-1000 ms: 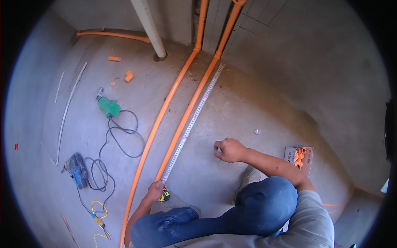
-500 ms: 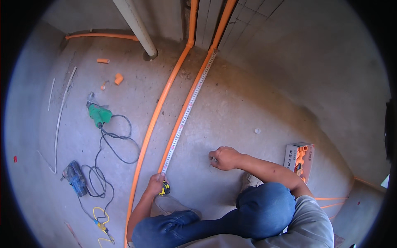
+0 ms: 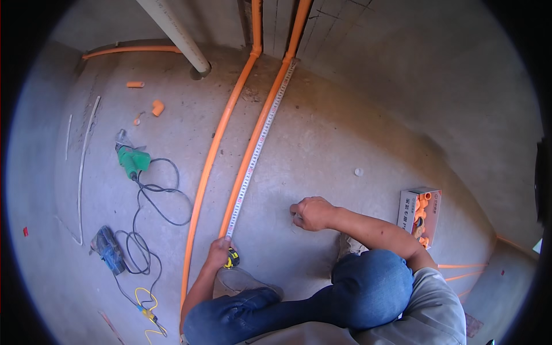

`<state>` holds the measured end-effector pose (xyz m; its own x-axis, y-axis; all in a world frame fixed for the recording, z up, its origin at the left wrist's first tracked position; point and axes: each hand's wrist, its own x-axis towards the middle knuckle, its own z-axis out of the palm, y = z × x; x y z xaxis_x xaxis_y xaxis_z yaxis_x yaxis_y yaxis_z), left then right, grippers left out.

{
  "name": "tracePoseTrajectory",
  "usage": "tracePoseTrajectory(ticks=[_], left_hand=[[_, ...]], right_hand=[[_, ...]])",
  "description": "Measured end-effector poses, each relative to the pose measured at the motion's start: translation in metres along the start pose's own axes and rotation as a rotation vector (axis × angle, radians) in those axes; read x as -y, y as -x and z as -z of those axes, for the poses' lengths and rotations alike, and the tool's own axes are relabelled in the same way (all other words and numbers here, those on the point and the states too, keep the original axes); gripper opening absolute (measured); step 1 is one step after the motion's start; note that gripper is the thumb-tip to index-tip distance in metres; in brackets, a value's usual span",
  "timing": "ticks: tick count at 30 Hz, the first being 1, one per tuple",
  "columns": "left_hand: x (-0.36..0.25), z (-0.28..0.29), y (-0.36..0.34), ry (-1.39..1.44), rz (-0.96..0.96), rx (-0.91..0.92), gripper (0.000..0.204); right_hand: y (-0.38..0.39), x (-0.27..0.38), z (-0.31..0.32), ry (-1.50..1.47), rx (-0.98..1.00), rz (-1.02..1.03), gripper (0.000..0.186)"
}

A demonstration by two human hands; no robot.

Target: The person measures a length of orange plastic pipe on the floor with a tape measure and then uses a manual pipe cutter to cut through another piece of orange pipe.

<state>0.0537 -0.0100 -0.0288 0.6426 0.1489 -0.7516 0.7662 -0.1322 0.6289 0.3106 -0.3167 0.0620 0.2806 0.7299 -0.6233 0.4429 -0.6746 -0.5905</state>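
Note:
My left hand (image 3: 217, 251) grips a black-and-yellow tape measure (image 3: 232, 259) beside the nearer orange pipe (image 3: 255, 148), its fingers closed. The white tape blade (image 3: 262, 137) lies extended along that pipe's right side, reaching up to the fitting near the wall. My right hand (image 3: 312, 214) is closed over the bare concrete right of the tape, around something small that I cannot make out. A second orange pipe (image 3: 213, 153) runs parallel on the left.
At left lie a green power tool (image 3: 132, 158), a blue one (image 3: 108, 251), tangled cords and loose orange fittings (image 3: 158, 108). A box of fittings (image 3: 420, 217) is at right. A white vertical pipe (image 3: 172, 34) meets the floor near the wall.
The view has shifted, so the wall pipes sit further left and higher. The tape blade has come closer against the pipe. My right hand has moved slightly toward me and remains closed.

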Motion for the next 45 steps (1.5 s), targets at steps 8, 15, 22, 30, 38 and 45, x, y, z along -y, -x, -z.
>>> tracePoseTrajectory(ticks=[8,15,22,30,38,45], left_hand=[[0.003,-0.002,-0.003,-0.033,0.004,-0.023,0.047],[-0.002,-0.004,-0.001,-0.036,0.127,-0.045,0.048],[0.006,-0.003,-0.006,-0.005,0.083,-0.036,0.051],[0.004,0.003,-0.003,-0.101,0.022,-0.072,0.051],[-0.001,0.004,0.003,0.019,0.088,-0.045,0.046],[0.003,-0.005,-0.002,0.001,0.006,-0.014,0.042]], right_hand=[[0.004,0.002,-0.001,0.019,0.004,0.025,0.029],[0.006,0.0,-0.003,0.049,-0.021,0.06,0.028],[0.012,-0.002,0.003,0.08,-0.017,0.009,0.028],[0.061,-0.039,0.03,0.016,-0.286,-0.139,0.03],[0.269,-0.154,0.036,0.168,-0.888,-0.698,0.026],[0.435,-0.257,-0.046,0.034,-0.637,-1.321,0.044]])
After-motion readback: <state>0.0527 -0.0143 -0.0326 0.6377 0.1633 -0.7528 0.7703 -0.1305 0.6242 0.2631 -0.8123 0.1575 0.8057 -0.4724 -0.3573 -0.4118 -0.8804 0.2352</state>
